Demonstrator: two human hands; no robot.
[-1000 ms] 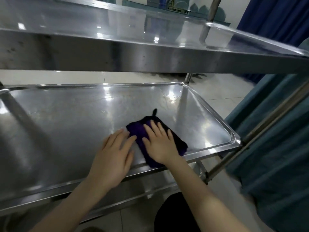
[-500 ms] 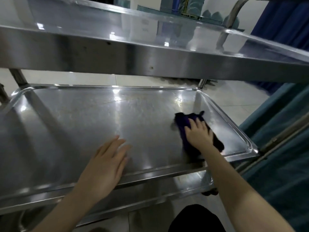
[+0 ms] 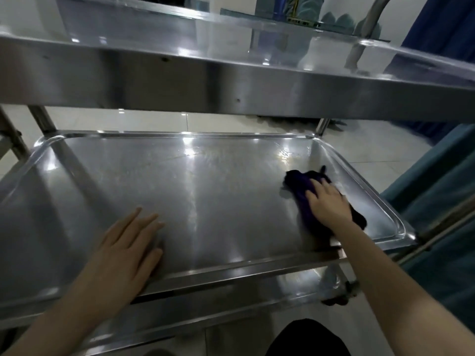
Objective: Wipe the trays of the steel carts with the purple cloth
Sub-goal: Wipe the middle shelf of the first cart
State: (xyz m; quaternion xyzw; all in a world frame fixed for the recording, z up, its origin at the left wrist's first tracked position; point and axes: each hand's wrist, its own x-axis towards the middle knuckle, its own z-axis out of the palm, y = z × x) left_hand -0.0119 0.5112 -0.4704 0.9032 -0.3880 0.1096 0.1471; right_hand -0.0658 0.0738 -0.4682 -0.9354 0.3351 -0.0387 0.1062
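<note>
- The cloth (image 3: 298, 191), dark purple and bunched, lies on the middle tray (image 3: 205, 196) at its right end, about 3 o'clock from the tray's centre and near the right rim.
- Its long axis runs slantwise from 11 o'clock to 5 o'clock. The far end is a rumpled lump and the near end reaches toward the front right corner.
- A small dark loop (image 3: 322, 168) sticks out of the far end, pointing to 12 o'clock.
- The right hand (image 3: 330, 205) lies flat on top of the cloth, palm down. Its fingers are straight and close together, aimed at about 11 o'clock. It presses the cloth and does not grasp it.
- The left hand (image 3: 123, 250) is well apart from the cloth, at about 7 o'clock on the same tray. It rests spread and flat on bare steel beside the front rim, fingers straight and pointing to 1 o'clock, with nothing in it.
- The top tray (image 3: 231, 80) crosses the view above, at 12 o'clock, and reflects the room.
- A bottom tray (image 3: 295, 281) shows under the front rim at 5 o'clock, with a caster (image 3: 339, 300) at its right end.
- Teal fabric (image 3: 437, 201) hangs at 3 o'clock, a blue curtain (image 3: 442, 21) at 1 o'clock, and pale floor tiles (image 3: 154, 122) lie beyond the cart.
</note>
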